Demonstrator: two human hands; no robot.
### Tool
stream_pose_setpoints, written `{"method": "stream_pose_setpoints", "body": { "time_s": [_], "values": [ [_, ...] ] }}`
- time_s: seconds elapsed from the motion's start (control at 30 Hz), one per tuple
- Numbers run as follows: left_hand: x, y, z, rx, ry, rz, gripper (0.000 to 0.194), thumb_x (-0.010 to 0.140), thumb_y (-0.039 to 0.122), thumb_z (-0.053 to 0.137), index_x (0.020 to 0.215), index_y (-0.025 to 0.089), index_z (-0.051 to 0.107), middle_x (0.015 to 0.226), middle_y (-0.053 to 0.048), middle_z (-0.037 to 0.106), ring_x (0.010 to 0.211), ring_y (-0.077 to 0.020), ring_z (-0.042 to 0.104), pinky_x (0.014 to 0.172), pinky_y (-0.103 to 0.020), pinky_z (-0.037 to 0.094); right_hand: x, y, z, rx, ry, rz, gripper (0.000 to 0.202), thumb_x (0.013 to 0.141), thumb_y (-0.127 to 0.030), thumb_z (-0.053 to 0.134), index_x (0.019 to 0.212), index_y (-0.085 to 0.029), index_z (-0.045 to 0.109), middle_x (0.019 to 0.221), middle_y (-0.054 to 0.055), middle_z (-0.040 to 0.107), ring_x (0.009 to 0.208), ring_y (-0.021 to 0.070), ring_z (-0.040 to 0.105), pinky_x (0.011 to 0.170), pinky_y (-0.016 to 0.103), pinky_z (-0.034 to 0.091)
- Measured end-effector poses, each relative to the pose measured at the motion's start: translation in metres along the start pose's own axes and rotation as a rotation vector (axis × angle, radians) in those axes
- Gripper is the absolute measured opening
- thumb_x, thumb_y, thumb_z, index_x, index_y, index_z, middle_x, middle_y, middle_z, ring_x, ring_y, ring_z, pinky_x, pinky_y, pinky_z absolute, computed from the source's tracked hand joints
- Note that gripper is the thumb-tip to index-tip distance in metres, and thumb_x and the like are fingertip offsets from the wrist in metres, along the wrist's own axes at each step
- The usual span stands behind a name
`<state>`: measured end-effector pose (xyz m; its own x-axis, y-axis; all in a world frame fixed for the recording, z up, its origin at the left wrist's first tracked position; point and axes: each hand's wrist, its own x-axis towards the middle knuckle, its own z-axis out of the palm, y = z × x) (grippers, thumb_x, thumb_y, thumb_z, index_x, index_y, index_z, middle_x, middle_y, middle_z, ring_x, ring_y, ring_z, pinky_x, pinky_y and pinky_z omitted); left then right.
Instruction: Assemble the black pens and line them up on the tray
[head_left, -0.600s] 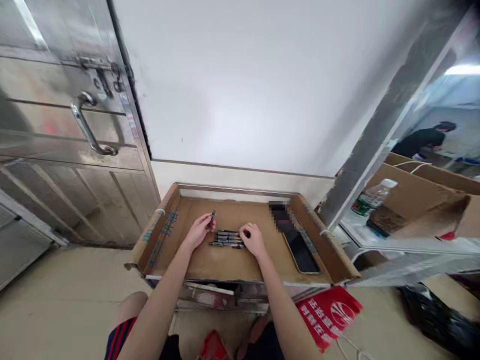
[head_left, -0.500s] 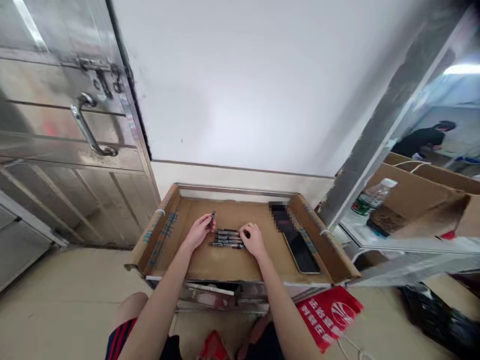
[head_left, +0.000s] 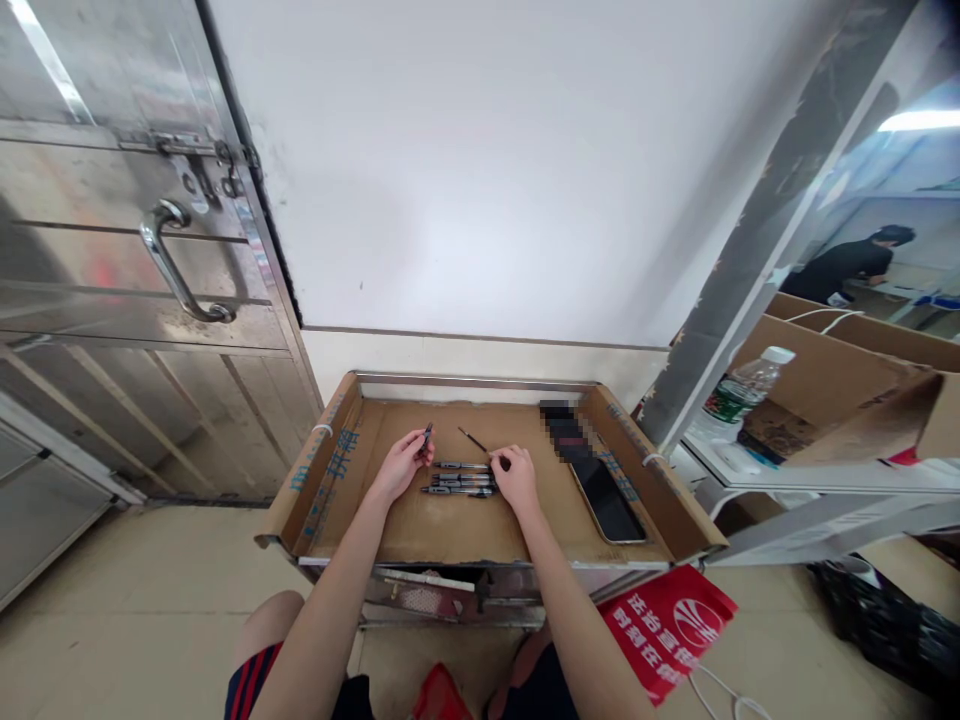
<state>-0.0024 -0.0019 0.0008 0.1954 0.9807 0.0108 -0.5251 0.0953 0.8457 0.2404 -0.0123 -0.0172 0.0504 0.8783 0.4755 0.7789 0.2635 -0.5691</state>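
My left hand (head_left: 403,466) is closed on a short dark pen (head_left: 427,437), most of which its fingers hide. A slim dark pen (head_left: 472,438) sticks out up and to the left from the pinched fingers of my right hand (head_left: 513,474). Between and just below both hands, several black-and-clear pens (head_left: 461,483) lie side by side on the cardboard lining (head_left: 420,530). My right hand is close to their right ends.
A phone (head_left: 606,500) lies at the right of the cardboard-lined tray, below a pixelated dark patch. Raised cardboard walls edge the tray. Further right, a plastic bottle (head_left: 739,395) and a cardboard box (head_left: 847,380) stand on a shelf. A person (head_left: 851,265) is in the background.
My right hand has moved slightly right and drawn a slim pen off the row, so it now shows above the others. The left hand stays almost in place with its pen.
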Motion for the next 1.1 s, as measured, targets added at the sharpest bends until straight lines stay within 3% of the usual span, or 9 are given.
{"method": "stream_pose_setpoints", "body": {
  "time_s": [0.17, 0.73, 0.97, 1.1],
  "values": [
    [0.001, -0.001, -0.001, -0.002, -0.002, -0.003, 0.035, 0.076, 0.035, 0.071, 0.102, 0.012, 0.064, 0.073, -0.003, 0.061, 0.063, -0.0103, 0.054, 0.057, -0.022, 0.040, 0.000, 0.005, 0.000, -0.141, 0.108, 0.112, 0.023, 0.082, -0.023, 0.050, 0.071, -0.017, 0.069, 0.074, 0.006, 0.065, 0.073, 0.0192, 0.050, 0.072, 0.029, 0.034],
    [0.002, -0.001, -0.002, 0.004, -0.005, -0.003, 0.033, 0.077, 0.034, 0.070, 0.101, 0.013, 0.064, 0.073, -0.002, 0.060, 0.063, -0.0105, 0.055, 0.058, -0.022, 0.042, -0.001, 0.018, 0.006, -0.206, 0.254, 0.198, 0.008, 0.075, -0.023, 0.058, 0.076, -0.015, 0.062, 0.080, 0.009, 0.062, 0.080, 0.0228, 0.050, 0.077, 0.032, 0.034],
    [0.001, 0.000, 0.000, 0.000, 0.001, -0.004, 0.034, 0.077, 0.034, 0.071, 0.102, 0.012, 0.064, 0.074, -0.003, 0.061, 0.063, -0.0102, 0.054, 0.057, -0.022, 0.041, -0.002, 0.016, 0.003, -0.222, 0.240, 0.223, 0.015, 0.078, -0.020, 0.051, 0.083, -0.014, 0.063, 0.084, 0.012, 0.060, 0.084, 0.0245, 0.049, 0.080, 0.034, 0.035],
    [0.001, 0.001, 0.000, -0.001, 0.000, 0.000, 0.033, 0.077, 0.034, 0.071, 0.102, 0.012, 0.064, 0.073, -0.003, 0.061, 0.063, -0.0106, 0.055, 0.058, -0.023, 0.042, 0.000, 0.017, -0.004, -0.209, 0.195, 0.247, 0.023, 0.079, -0.026, 0.053, 0.092, -0.011, 0.064, 0.091, 0.015, 0.061, 0.089, 0.0260, 0.052, 0.082, 0.035, 0.038]
  ]
}}
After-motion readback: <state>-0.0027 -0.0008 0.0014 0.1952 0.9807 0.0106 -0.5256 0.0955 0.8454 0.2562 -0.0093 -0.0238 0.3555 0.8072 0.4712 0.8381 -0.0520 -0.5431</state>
